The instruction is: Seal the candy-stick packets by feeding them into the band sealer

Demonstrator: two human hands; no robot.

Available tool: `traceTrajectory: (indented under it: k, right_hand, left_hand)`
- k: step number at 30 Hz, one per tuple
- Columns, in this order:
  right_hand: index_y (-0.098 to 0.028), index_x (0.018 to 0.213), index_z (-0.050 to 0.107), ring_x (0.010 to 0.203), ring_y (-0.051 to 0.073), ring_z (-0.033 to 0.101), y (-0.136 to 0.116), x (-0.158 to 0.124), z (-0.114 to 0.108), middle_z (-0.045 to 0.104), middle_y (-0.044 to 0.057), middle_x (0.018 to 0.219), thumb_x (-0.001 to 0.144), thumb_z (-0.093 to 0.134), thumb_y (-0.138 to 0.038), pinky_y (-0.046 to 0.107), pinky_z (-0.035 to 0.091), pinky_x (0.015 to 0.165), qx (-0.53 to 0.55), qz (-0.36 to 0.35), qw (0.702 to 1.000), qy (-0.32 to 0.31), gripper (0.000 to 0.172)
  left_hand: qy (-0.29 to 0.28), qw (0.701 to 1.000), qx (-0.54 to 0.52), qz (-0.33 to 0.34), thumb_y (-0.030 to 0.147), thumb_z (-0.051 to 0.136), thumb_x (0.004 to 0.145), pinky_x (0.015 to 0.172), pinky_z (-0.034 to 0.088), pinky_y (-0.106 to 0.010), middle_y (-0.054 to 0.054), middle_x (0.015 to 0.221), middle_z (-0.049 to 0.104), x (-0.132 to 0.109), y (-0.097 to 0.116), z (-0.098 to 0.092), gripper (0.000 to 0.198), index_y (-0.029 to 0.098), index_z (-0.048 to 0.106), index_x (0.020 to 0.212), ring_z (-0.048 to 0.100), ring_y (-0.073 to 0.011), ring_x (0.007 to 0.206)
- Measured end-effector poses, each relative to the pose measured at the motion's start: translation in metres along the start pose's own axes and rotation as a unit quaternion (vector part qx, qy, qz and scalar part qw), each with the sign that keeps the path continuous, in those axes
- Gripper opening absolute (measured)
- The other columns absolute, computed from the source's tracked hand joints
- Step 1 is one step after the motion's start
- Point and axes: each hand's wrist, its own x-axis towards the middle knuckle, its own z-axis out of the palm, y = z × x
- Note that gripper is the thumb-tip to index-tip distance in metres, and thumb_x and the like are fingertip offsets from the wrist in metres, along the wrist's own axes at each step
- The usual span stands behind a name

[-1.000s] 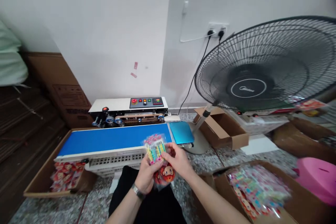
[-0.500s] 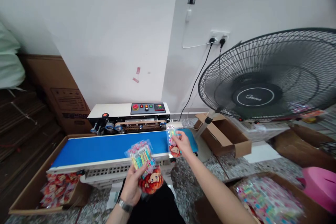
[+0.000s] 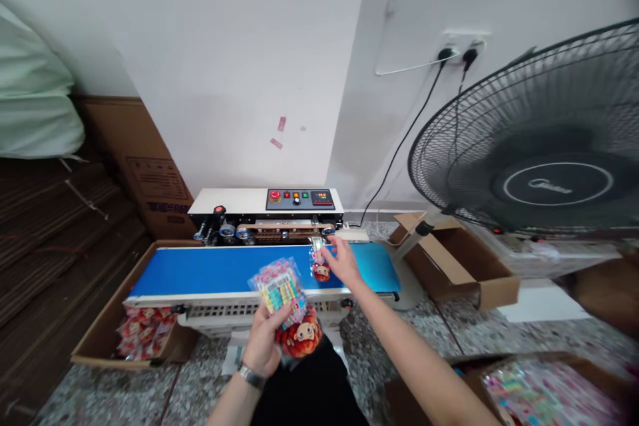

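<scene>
My left hand (image 3: pixel 263 345) is closed on a stack of clear toy packets (image 3: pixel 287 306) with bright sticks and a red-haired cartoon head, held near my lap in front of the machine. My right hand (image 3: pixel 342 262) reaches forward over the blue conveyor belt (image 3: pixel 210 269) of the sealing machine (image 3: pixel 267 213). Its fingers rest on a single packet (image 3: pixel 318 261) that lies on the belt near the sealer's right end. Whether the fingers still grip it is unclear.
A cardboard box (image 3: pixel 107 333) at the belt's left end holds several sealed packets. Another box (image 3: pixel 544 393) at lower right holds more packets. A large black fan (image 3: pixel 544 140) stands at right, an open empty carton (image 3: pixel 459 266) beneath it. Stairs rise on the left.
My right hand took one packet from the stack, carried it forward and set it on the blue belt by the sealer. My left hand kept the stack and lowered slightly.
</scene>
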Motion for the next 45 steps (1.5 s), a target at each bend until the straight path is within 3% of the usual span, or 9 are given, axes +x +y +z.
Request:
traceTrajectory:
  k: [3, 5, 13, 19, 23, 27, 33, 40, 45]
  right_hand:
    - [-0.020, 0.099, 0.053, 0.071, 0.014, 0.055, -0.024, -0.043, 0.000, 0.059, 0.001, 0.080, 0.078, 0.051, -0.042, 0.024, 0.044, 0.064, 0.118, -0.063, 0.979, -0.157, 0.031]
    - [-0.020, 0.097, 0.054, 0.066, 0.012, 0.054, -0.034, -0.066, -0.001, 0.058, -0.001, 0.076, 0.073, 0.059, -0.043, 0.023, 0.042, 0.059, 0.119, -0.071, 0.971, -0.194, 0.034]
    - [-0.019, 0.093, 0.054, 0.069, 0.013, 0.057, -0.039, -0.082, -0.002, 0.061, 0.001, 0.079, 0.079, 0.052, -0.036, 0.024, 0.045, 0.063, 0.154, -0.032, 0.978, -0.139, 0.022]
    - [-0.018, 0.088, 0.054, 0.066, 0.015, 0.058, -0.005, -0.052, -0.007, 0.062, 0.002, 0.076, 0.074, 0.053, -0.043, 0.025, 0.046, 0.059, 0.213, 0.038, 0.976, 0.000, 0.029]
    - [-0.017, 0.086, 0.058, 0.063, 0.017, 0.058, 0.036, -0.011, -0.030, 0.063, 0.003, 0.070, 0.072, 0.051, -0.040, 0.026, 0.044, 0.057, 0.072, 0.102, 0.987, 0.101, 0.028]
    - [-0.017, 0.086, 0.061, 0.066, 0.018, 0.061, 0.053, 0.023, -0.036, 0.065, 0.005, 0.073, 0.073, 0.050, -0.029, 0.026, 0.043, 0.061, -0.083, 0.138, 0.984, 0.077, 0.021]
    - [-0.018, 0.093, 0.061, 0.074, 0.017, 0.060, 0.026, 0.029, -0.007, 0.065, 0.004, 0.081, 0.071, 0.054, -0.021, 0.026, 0.043, 0.069, -0.097, 0.092, 0.991, 0.032, 0.023]
    - [-0.019, 0.084, 0.057, 0.067, 0.013, 0.056, -0.032, -0.047, -0.002, 0.061, 0.000, 0.073, 0.081, 0.047, -0.041, 0.023, 0.043, 0.061, 0.121, -0.076, 0.974, -0.173, 0.024]
    - [-0.019, 0.082, 0.060, 0.067, 0.014, 0.055, -0.045, -0.071, -0.008, 0.062, 0.002, 0.075, 0.084, 0.042, -0.042, 0.024, 0.042, 0.062, 0.098, -0.066, 0.990, -0.077, 0.029]
  left_hand:
    - [-0.007, 0.999, 0.023, 0.049, 0.019, 0.072, 0.060, 0.081, 0.047, -0.038, -0.010, 0.093, 0.069, 0.006, -0.004, 0.003, 0.040, 0.014, 0.059, 0.098, 0.064, -0.0231, 0.081]
    - [-0.012, 0.997, 0.030, 0.066, 0.018, 0.073, 0.060, 0.078, 0.048, -0.035, -0.009, 0.091, 0.069, 0.009, -0.008, 0.005, 0.041, 0.014, 0.059, 0.097, 0.064, -0.0214, 0.079]
    - [-0.001, 0.998, 0.011, 0.056, 0.027, 0.070, 0.063, 0.082, 0.047, -0.037, -0.010, 0.099, 0.067, 0.011, -0.012, 0.018, 0.040, 0.015, 0.059, 0.100, 0.062, -0.0243, 0.090]
    - [0.020, 0.999, 0.006, 0.042, 0.025, 0.069, 0.065, 0.088, 0.045, -0.037, -0.007, 0.107, 0.065, 0.011, -0.006, 0.013, 0.044, 0.020, 0.056, 0.107, 0.059, -0.0228, 0.100]
    - [0.032, 0.998, 0.029, 0.044, 0.026, 0.069, 0.066, 0.085, 0.047, -0.034, -0.007, 0.103, 0.066, 0.013, -0.006, 0.004, 0.044, 0.020, 0.055, 0.107, 0.061, -0.0207, 0.094]
    - [0.021, 0.998, 0.046, 0.045, 0.026, 0.068, 0.067, 0.084, 0.046, -0.032, -0.008, 0.104, 0.066, 0.013, -0.012, 0.000, 0.041, 0.019, 0.055, 0.106, 0.061, -0.0201, 0.094]
    - [0.008, 0.998, 0.035, 0.049, 0.026, 0.070, 0.064, 0.086, 0.045, -0.036, -0.009, 0.104, 0.065, 0.008, -0.009, 0.006, 0.049, 0.019, 0.053, 0.110, 0.061, -0.0235, 0.094]
    - [-0.011, 0.997, 0.031, 0.068, 0.024, 0.070, 0.064, 0.086, 0.044, -0.035, -0.009, 0.104, 0.065, 0.010, -0.006, 0.010, 0.042, 0.019, 0.057, 0.105, 0.061, -0.0215, 0.093]
    - [-0.010, 0.998, 0.008, 0.067, 0.024, 0.071, 0.062, 0.082, 0.047, -0.035, -0.009, 0.098, 0.067, 0.011, -0.016, 0.018, 0.043, 0.019, 0.058, 0.103, 0.063, -0.0215, 0.086]
